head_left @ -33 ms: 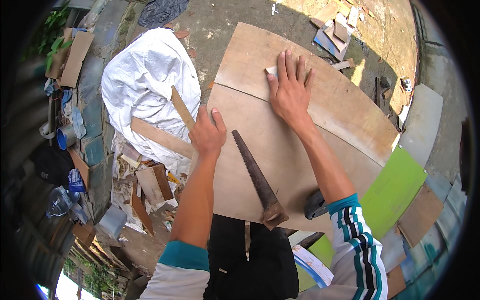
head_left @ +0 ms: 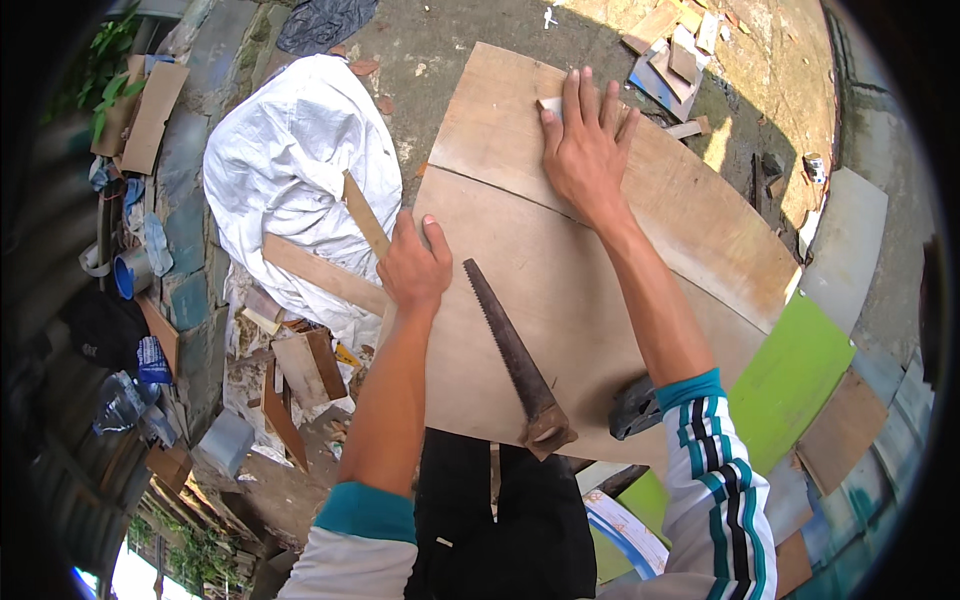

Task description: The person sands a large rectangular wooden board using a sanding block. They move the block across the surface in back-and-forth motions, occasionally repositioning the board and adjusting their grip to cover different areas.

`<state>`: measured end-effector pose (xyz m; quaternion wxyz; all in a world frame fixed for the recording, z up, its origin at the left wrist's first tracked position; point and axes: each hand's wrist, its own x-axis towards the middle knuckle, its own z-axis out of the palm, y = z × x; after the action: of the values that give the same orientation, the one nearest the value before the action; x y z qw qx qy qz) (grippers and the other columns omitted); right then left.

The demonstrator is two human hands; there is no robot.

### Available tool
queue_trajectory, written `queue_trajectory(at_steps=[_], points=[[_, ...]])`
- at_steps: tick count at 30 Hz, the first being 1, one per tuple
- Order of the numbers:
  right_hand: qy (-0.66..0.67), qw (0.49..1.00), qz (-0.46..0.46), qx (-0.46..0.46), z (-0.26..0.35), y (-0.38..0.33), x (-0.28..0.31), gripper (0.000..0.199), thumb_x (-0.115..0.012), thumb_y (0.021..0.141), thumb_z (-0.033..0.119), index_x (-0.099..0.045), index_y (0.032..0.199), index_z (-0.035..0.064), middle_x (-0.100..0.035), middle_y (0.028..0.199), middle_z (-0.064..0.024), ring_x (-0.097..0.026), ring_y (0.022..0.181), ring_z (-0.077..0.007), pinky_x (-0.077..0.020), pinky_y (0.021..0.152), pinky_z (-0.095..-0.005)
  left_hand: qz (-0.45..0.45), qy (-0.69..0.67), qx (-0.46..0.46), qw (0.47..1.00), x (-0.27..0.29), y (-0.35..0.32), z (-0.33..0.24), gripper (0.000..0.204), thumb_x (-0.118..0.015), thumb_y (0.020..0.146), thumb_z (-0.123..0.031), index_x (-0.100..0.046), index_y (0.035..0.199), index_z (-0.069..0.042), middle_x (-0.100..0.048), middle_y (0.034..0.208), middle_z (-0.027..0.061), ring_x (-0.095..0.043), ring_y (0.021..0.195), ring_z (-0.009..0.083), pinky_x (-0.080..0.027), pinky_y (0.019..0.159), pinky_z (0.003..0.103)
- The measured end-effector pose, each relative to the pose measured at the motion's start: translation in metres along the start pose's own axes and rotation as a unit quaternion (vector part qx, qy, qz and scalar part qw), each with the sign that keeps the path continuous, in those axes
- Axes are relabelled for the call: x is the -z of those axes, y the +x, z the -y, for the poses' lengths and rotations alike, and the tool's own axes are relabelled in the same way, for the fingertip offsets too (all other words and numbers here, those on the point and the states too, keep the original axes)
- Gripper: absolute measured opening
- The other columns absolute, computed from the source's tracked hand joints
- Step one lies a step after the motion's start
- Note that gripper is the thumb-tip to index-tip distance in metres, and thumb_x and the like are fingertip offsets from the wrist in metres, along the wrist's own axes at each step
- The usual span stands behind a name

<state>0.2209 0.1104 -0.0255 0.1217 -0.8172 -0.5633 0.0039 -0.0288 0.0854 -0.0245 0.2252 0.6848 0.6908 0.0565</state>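
Left: grey block wall [head_left: 190, 240], white sack [head_left: 300, 150] on shaded concrete ground [head_left: 430, 70], wood scraps [head_left: 308, 366] nearer. Left hand [head_left: 415, 265] at plywood board [head_left: 490, 215], grip clamped on its left edge. Board fills centre: pale brown, whitish along dark crosswise line. Rusty saw [head_left: 512, 350] lies on it, teeth facing left, handle at near edge. Right hand [head_left: 587, 150] flat over small block [head_left: 549, 103] on far part; underside hidden, cannot tell whether grip closes. Right: black tool [head_left: 631, 410] on board, green panel [head_left: 790, 370], ground sunlit at far right.
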Motion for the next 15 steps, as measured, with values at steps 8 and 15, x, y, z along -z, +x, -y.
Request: queue_trajectory(at_steps=[8,15], points=[[0.004,0.995,0.095,-0.028,0.002,-0.077,0.0,0.062,-0.034,0.108,0.044,-0.032,0.16,0.0114,-0.026,0.168,-0.0099,-0.012,0.155,-0.0442,-0.0007,0.122,-0.0655,-0.016,0.025,0.005,1.0,-0.004,0.007,0.007,0.04,-0.048,0.1,-0.038,-0.058,0.118,-0.004,-0.072,0.104,0.0228,-0.068,0.092,0.0455,-0.05,0.078,0.056],[-0.054,0.998,-0.023,-0.024,-0.027,-0.046,0.006,0.054,-0.044,0.107,0.041,-0.051,0.148,0.0064,-0.041,0.16,-0.0114,-0.025,0.153,-0.0398,-0.0148,0.122,-0.0624,-0.031,0.01,-0.018,0.999,-0.009,0.007,0.001,0.039,-0.048,0.1,-0.039,-0.058,0.116,-0.004,-0.072,0.103,0.0223,-0.068,0.089,0.0456,-0.05,0.077,0.056]])
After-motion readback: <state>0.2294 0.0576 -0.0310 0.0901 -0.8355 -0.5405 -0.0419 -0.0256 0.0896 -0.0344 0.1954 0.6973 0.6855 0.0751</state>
